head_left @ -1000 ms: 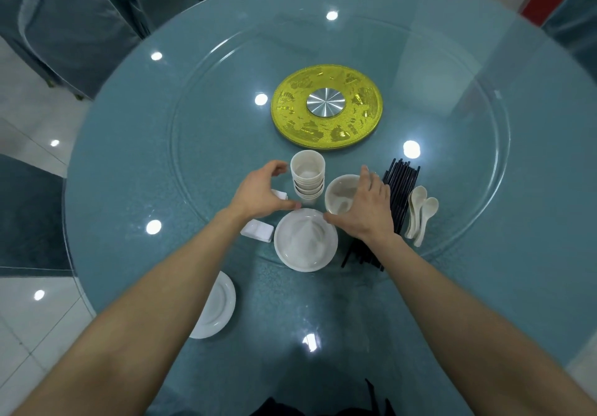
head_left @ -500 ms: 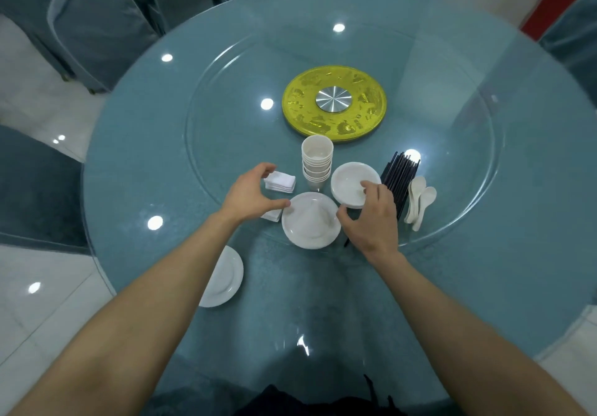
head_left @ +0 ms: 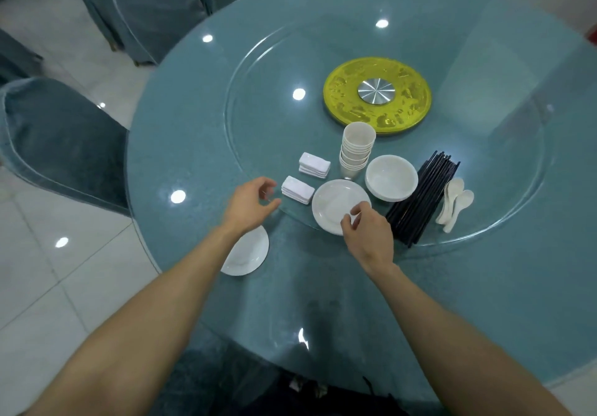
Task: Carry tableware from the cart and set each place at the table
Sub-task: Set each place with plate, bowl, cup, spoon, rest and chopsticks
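The right hand (head_left: 366, 231) is seemingly pinching the plate (head_left: 332, 202) by its near rim; the left hand (head_left: 248, 205) is hovering loosely curled, holding nothing. Cups (head_left: 357, 144) are sitting nested beside the bowl (head_left: 391, 176).

Bare forearms (head_left: 181, 302); dark clothing (head_left: 323, 399)

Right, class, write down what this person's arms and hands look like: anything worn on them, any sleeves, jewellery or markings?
Both forearms are bare as far up as the view shows: no sleeves on the left forearm or right forearm. The left hand and right hand wear no gloves, and no rings, watch, bracelet or markings are visible at either wrist.
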